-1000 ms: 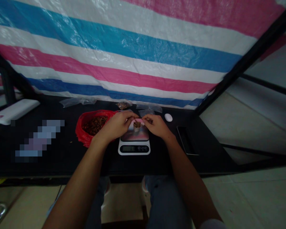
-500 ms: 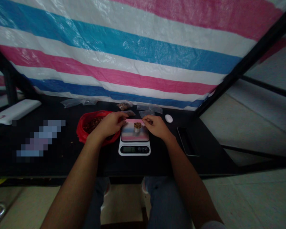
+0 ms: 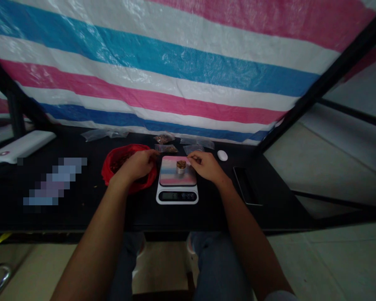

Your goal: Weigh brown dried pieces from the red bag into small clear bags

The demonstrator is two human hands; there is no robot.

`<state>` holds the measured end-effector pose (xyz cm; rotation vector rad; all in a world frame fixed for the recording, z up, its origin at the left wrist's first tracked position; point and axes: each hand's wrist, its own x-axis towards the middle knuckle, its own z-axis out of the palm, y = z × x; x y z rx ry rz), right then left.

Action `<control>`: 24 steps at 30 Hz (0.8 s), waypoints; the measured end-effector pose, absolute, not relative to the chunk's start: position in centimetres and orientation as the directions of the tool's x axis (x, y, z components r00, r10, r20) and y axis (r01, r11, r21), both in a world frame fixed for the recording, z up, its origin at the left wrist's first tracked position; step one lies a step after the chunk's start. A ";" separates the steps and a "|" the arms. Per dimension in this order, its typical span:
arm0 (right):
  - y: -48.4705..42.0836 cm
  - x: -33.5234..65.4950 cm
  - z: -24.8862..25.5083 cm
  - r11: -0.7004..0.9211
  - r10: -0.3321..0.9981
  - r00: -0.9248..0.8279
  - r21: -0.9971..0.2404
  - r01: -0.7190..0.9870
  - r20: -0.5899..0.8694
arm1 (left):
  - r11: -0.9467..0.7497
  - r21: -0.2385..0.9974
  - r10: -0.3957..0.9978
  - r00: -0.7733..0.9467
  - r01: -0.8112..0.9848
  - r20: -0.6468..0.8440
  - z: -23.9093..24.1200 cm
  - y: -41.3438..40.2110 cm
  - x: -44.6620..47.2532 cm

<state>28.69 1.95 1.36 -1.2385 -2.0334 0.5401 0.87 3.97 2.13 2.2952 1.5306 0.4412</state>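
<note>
A white digital kitchen scale [image 3: 177,197] with a striped top stands in front of me. On its plate is a small metal cup [image 3: 181,170] heaped with brown pieces, perhaps nuts or seeds. My left hand [image 3: 139,165] hovers over the right side of a red plastic bag [image 3: 107,171] holding similar dark brown pieces. Its fingers reach forward, bent a little, with the thumb apart; I see nothing in them. At the scale's right edge, my right hand [image 3: 205,164] has its thumb and forefinger pinched together. Whatever may be between them is too small to make out.
Behind the scale lie filled clear bags [image 3: 163,138] and flat clear bags [image 3: 197,143]. A white oval object [image 3: 222,155] and a phone [image 3: 248,186] are to the right. A long white device [image 3: 21,146] lies far left. A striped sheet [image 3: 175,62] hangs behind the table.
My left hand has moved left, away from the scale's far left corner and over the red bag. My right hand and the cup stay in place.
</note>
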 end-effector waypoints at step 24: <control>2.2 28.8 0.9 0.481 0.876 -0.330 -0.647 0.591 0.351 | -0.665 0.624 0.728 0.546 0.411 0.415 5.4 1.3 5.1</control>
